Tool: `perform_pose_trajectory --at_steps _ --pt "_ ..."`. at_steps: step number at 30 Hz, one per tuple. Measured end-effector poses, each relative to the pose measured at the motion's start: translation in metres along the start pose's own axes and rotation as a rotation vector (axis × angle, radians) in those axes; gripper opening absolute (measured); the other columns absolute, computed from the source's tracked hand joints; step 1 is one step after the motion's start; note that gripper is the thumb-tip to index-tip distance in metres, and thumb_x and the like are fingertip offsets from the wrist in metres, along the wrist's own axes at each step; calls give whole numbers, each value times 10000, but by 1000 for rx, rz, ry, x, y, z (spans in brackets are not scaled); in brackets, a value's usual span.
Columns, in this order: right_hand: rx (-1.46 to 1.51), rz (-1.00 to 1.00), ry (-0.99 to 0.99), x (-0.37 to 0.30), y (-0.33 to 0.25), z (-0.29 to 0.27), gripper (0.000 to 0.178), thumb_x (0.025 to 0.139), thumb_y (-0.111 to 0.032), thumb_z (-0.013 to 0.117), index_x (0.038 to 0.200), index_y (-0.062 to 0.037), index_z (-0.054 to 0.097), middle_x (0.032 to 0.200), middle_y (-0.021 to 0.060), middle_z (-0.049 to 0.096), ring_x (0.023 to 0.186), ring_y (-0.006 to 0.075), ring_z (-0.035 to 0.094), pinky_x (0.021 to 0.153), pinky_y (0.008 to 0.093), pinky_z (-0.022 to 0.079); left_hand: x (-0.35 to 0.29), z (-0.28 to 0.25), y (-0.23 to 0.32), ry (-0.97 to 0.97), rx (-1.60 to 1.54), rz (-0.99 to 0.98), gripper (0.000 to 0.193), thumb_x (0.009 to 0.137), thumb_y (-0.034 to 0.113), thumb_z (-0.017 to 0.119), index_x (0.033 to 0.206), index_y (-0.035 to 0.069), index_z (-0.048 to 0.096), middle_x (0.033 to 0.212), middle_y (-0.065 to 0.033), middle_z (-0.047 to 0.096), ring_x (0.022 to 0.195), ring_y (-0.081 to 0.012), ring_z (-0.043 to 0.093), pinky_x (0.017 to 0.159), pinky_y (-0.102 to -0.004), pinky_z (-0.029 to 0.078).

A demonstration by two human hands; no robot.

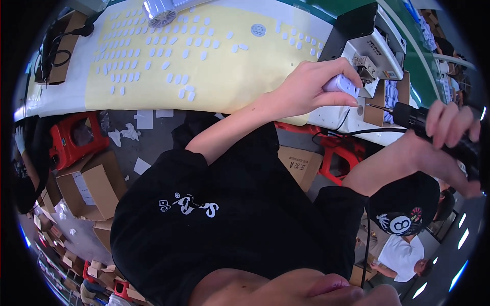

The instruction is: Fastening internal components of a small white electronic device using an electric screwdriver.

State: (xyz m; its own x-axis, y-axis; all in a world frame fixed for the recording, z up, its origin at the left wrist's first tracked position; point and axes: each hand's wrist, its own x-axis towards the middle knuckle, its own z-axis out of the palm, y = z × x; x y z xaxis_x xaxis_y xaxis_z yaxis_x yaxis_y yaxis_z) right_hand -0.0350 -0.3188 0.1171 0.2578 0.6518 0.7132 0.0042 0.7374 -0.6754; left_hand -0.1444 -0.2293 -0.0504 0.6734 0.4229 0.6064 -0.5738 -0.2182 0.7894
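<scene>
My left hand [311, 84] grips a small white plastic device [342, 85] between thumb and fingers, just in front of a black-and-white screw feeder [375, 53]. In my right hand [449, 125] is a black electric screwdriver [408, 117], its fingers wrapped round the body. The thin bit points left, toward the white device but apart from it. Much of the screwdriver's rear end is hidden by my hand and the dark rim. A black cable [365, 131] runs along the table's near edge, below the left hand.
Several small white oval pieces [148, 65] lie in rows on a yellow sheet [224, 76]. A white cylinder with a grille [162, 18] lies at the far edge. Beside the feeder, a cardboard box [375, 104] holds white parts. Red stools [76, 140] and people are around the table.
</scene>
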Motion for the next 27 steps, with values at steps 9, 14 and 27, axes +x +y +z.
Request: perform_pose_trajectory --at_steps 9,14,27 --pt "79 -74 -330 19 18 33 704 820 -689 366 1000 -9 407 596 85 415 357 153 371 268 266 317 0 3 1 2 -17 -5 337 766 231 709 989 51 532 949 -59 614 869 -196 611 755 -273 469" --pt "87 -24 -264 12 18 25 720 787 -715 381 981 -22 414 597 71 415 366 142 370 284 260 312 0 3 2 11 -1 9 350 760 245 713 990 51 533 942 -59 614 855 -196 614 747 -269 470" --pt "80 20 -81 -5 20 -2 764 700 -782 422 933 -55 433 600 33 414 387 113 366 324 245 299 -1 0 3 -20 -41 -12 363 757 275 721 937 47 503 862 -58 582 727 -166 571 657 -255 444"
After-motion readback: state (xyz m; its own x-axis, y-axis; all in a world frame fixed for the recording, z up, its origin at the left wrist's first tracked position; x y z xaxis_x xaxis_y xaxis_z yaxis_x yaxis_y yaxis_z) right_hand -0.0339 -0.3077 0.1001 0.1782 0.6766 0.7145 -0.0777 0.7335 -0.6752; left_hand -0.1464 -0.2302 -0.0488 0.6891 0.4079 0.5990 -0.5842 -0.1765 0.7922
